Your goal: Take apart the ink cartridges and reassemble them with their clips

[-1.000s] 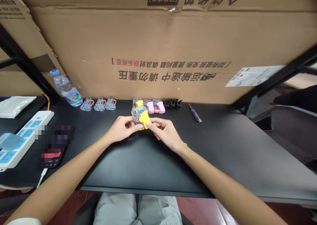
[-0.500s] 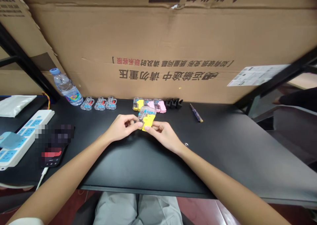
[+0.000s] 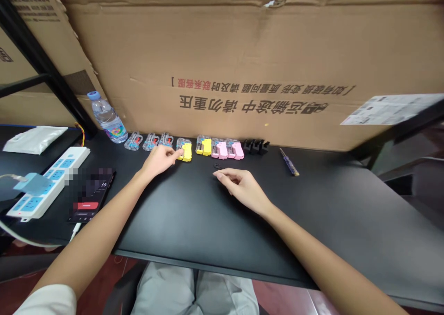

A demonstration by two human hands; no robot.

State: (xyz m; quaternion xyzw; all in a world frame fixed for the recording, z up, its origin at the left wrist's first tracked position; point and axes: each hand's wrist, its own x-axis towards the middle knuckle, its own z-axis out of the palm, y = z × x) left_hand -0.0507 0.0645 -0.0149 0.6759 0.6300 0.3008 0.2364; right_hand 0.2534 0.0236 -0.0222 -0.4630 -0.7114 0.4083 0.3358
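At the table's left end: power strip (image 3: 52, 185), then phone (image 3: 93, 197).
Back edge: bottle (image 3: 108, 120) by the cardboard (image 3: 222, 42), then three clear units (image 3: 151, 142).
Left hand (image 3: 161, 161): thumb touching a yellow-and-clear unit (image 3: 187, 152); cannot tell whether the fingers clamp it.
Row: a narrow gap, another yellow unit (image 3: 206, 147), two pink units (image 3: 219, 150).
Right hand (image 3: 241, 188): fingertips near together beside a black ring (image 3: 217, 166); any grip cannot be told.
Screwdriver (image 3: 289, 162): well right, broad tabletop (image 3: 347, 204) beyond.

Both forearms (image 3: 110, 215) stretch forward, bare; the left hand (image 3: 161, 160) pinches, farther out; the right hand (image 3: 244, 190) curls loosely.
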